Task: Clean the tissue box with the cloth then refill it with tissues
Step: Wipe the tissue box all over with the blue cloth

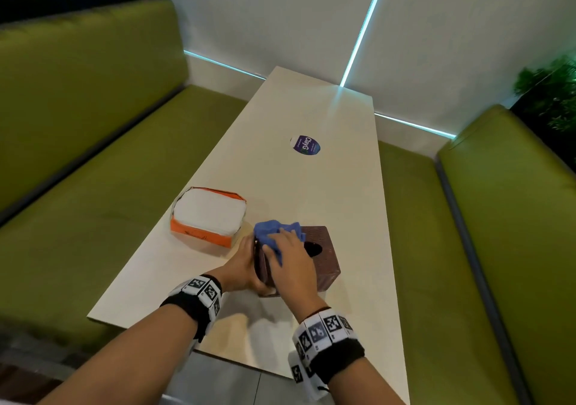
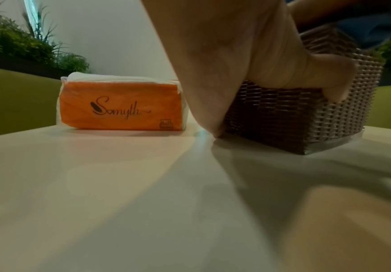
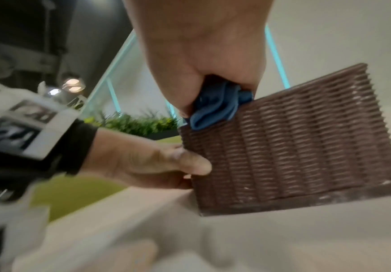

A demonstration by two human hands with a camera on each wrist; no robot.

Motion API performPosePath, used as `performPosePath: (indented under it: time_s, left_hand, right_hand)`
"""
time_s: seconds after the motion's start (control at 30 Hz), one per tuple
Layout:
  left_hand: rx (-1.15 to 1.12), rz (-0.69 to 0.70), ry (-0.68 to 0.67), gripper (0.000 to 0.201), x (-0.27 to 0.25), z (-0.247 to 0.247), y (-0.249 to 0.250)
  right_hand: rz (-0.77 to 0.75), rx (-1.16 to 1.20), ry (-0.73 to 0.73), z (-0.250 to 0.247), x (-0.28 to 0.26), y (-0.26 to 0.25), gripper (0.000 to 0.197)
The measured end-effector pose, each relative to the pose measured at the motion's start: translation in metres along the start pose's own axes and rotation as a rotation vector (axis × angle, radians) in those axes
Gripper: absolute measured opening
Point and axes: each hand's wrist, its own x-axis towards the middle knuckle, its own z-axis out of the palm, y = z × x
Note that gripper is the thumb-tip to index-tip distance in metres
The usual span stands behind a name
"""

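Observation:
A brown woven tissue box [image 1: 324, 261] [image 2: 306, 119] [image 3: 306, 147] stands on the table near its front edge, with a dark oval opening in its top. My left hand [image 1: 246, 264] [image 2: 283, 60] [image 3: 162, 163] grips its left side, thumb curled onto the near face. My right hand [image 1: 290, 258] [image 3: 208, 60] holds a blue cloth [image 1: 271, 233] [image 3: 215, 108] bunched under its fingers and presses it on the box's top left edge. An orange pack of white tissues [image 1: 208, 217] [image 2: 120, 104] lies open-topped to the left of the box.
The pale table [image 1: 311, 124] runs away from me between two green bench seats [image 1: 93, 155] [image 1: 514, 217]. A round blue sticker [image 1: 305, 145] sits farther down its middle. A white wall stands at the far end, with plants in the corners.

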Motion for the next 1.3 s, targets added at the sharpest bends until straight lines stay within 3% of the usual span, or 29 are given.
performPosePath:
  time_s: [0.07,0.13,0.27,0.4,0.43,0.47,0.5,0.53,0.57,0.6,0.63,0.7,0.83,1.03,1.13,1.23,1.3]
  left_hand:
    - [-0.043,-0.037,-0.018,0.123,-0.001,-0.001,-0.004]
    - [-0.078,-0.078,-0.053,0.138,-0.004,-0.003,-0.004]
    - [-0.064,-0.072,-0.063,0.146,-0.003,-0.002,0.002]
    - [-0.023,-0.145,-0.061,0.142,0.001,0.002,-0.002]
    - [0.052,-0.129,-0.07,0.129,0.001,0.003,-0.001]
    - [0.063,-0.052,-0.081,0.1,0.006,0.0,0.004]
    - [-0.064,-0.068,-0.121,0.066,0.003,0.001,0.01]
    - [-0.166,-0.092,-0.105,0.05,0.002,0.002,0.016]
    - [-0.062,-0.072,-0.134,0.056,0.003,-0.003,0.017]
    - [0.081,-0.072,-0.101,0.083,0.002,-0.003,0.015]
    - [-0.019,-0.129,-0.051,0.113,0.001,0.0,0.008]
    - [-0.097,-0.13,-0.025,0.138,-0.002,-0.001,0.006]
    - [-0.071,-0.047,-0.01,0.141,-0.004,0.001,0.007]
    - [-0.089,-0.068,-0.078,0.142,-0.003,0.0,0.006]
    - [-0.074,-0.063,-0.105,0.141,-0.004,-0.001,0.008]
    - [-0.036,-0.114,-0.162,0.117,-0.007,-0.003,0.011]
    - [-0.059,-0.093,-0.115,0.119,-0.008,-0.003,0.011]
  right_hand:
    - [-0.127,-0.104,0.002,0.002,-0.015,0.011,0.029]
    - [-0.242,-0.156,0.033,-0.005,-0.026,0.032,0.025]
    - [-0.088,-0.085,0.132,-0.038,-0.028,0.074,0.022]
    - [0.02,-0.123,0.31,-0.015,-0.026,0.05,0.02]
    - [-0.036,-0.178,0.315,-0.002,-0.028,0.036,0.021]
    - [-0.115,-0.217,0.29,0.01,-0.029,0.022,0.024]
    - [-0.188,-0.228,0.242,0.018,-0.028,0.011,0.028]
    - [-0.235,-0.232,0.197,0.021,-0.025,0.004,0.03]
    - [-0.254,-0.243,0.166,0.02,-0.017,0.002,0.03]
    - [-0.244,-0.259,0.135,0.015,-0.007,0.005,0.03]
    - [-0.213,-0.277,0.104,0.008,0.005,0.01,0.031]
    - [-0.107,-0.279,0.039,-0.013,0.026,0.029,0.033]
    - [0.119,-0.084,0.067,-0.047,0.03,0.059,0.031]
    - [0.341,-0.063,0.13,-0.044,-0.014,0.035,0.033]
    - [0.26,-0.087,0.085,-0.032,-0.031,0.007,0.039]
    - [0.086,-0.16,-0.047,-0.004,-0.025,-0.013,0.057]
    - [0.071,-0.236,-0.098,0.001,-0.009,-0.007,0.053]
